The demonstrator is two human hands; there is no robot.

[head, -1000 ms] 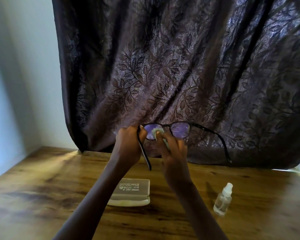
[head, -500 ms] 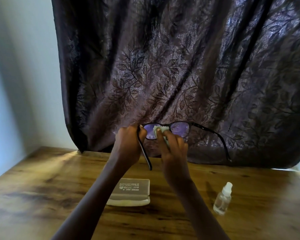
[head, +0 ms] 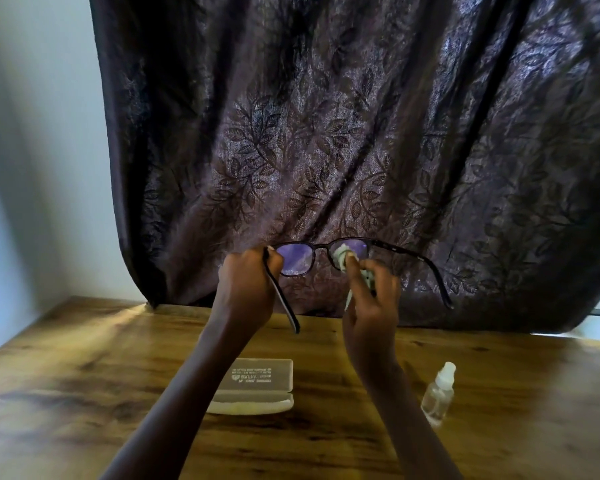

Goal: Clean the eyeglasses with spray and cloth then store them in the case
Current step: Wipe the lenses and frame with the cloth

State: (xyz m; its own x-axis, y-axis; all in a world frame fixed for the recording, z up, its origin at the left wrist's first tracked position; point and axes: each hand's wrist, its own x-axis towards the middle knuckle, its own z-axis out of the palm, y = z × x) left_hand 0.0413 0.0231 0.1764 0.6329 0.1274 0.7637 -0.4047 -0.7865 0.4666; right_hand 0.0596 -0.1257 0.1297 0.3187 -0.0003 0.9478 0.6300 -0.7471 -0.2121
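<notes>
Two hands are sharing the work: the left hand [head: 246, 289] is clenching its grip on the eyeglasses [head: 297, 259] at a frame corner, holding them above the counter [head: 84, 358], while the right hand [head: 371, 306] is pinching the cloth [head: 342, 258] against one lens. Rubbing lightly, with the frame braced near the hinge, should be sparing the arms any twist. Below, the case [head: 257, 379] and spray bottle [head: 439, 393] are sitting on the wooden counter — a dark leafy curtain [head: 326, 133] and pale wall [head: 32, 133] are standing behind.

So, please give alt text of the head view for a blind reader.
A person's left hand holds dark eyeglasses up while the right hand wipes one lens with a pale cloth. A case and spray bottle sit on the wooden table.
</notes>
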